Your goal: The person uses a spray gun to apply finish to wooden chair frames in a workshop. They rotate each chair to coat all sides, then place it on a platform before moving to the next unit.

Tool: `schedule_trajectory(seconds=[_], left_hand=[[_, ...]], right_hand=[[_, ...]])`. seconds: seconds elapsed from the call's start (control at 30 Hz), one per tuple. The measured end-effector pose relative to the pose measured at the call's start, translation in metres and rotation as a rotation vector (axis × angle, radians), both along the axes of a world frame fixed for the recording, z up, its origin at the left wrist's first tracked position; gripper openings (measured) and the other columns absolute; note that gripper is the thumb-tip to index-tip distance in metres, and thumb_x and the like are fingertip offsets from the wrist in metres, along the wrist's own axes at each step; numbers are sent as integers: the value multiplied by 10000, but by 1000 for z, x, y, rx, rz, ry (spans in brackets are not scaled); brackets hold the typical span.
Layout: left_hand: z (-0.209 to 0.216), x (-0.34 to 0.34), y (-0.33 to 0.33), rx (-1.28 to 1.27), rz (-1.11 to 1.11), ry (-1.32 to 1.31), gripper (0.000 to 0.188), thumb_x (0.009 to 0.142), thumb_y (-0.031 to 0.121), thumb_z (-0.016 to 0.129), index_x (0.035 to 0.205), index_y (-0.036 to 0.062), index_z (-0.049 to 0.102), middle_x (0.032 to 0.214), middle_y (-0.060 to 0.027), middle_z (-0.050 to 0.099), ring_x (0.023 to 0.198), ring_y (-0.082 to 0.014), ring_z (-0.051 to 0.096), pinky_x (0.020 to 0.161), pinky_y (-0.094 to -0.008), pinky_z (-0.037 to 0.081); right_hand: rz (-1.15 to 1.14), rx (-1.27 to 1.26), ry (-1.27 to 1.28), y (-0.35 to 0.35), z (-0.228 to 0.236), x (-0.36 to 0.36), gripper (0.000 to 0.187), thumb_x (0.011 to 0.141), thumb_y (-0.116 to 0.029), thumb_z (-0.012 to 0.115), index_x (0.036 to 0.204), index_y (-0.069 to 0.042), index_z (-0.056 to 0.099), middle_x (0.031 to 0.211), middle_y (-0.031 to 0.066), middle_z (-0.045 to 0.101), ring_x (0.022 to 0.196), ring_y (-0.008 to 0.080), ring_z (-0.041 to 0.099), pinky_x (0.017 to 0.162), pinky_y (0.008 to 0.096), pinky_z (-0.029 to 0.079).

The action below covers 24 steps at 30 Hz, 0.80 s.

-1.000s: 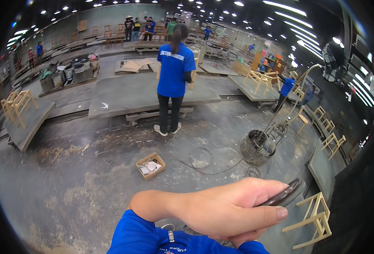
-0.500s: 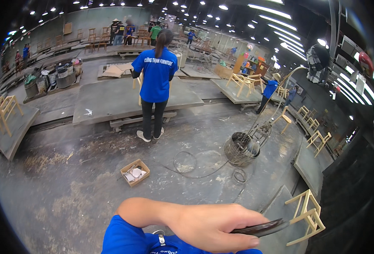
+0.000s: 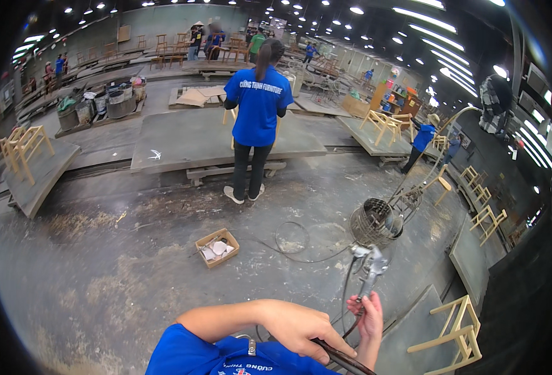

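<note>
As the right hand (image 3: 371, 317) grips a sprayer (image 3: 373, 267), the left hand (image 3: 302, 327) clasps dark tubing (image 3: 344, 358).

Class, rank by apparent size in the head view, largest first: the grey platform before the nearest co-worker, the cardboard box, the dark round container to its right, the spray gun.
1. Grey platform
2. Round container
3. Unsure between cardboard box and spray gun, which is nearer the camera.
</note>
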<state>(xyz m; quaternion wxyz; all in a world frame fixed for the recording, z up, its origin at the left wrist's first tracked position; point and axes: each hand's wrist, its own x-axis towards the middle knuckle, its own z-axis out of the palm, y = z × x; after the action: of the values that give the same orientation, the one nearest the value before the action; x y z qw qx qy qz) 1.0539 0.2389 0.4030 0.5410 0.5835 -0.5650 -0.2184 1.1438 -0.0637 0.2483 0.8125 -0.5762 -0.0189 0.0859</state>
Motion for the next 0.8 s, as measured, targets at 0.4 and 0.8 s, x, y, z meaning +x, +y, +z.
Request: schedule_trajectory(seconds=[0.4,0.8], left_hand=[[-102,3,-10,336,116,159,541,1008,313,600,1474,59,494,945,-152,709,727,-211,651,685,-337,530],[-414,13,11,968,536,355,459,929,355,555,1066,-61,691,968,-213,720,805,-324,740,726,-457,589]], right_hand=[[192,-382,-65,25,51,-35,225,874,35,696,1091,18,639,964,95,695,811,204,696,787,340,568],[244,-119,20,25,57,-64,353,941,-171,663,1169,85,581,1051,284,683,682,309,716,481,287,548]])
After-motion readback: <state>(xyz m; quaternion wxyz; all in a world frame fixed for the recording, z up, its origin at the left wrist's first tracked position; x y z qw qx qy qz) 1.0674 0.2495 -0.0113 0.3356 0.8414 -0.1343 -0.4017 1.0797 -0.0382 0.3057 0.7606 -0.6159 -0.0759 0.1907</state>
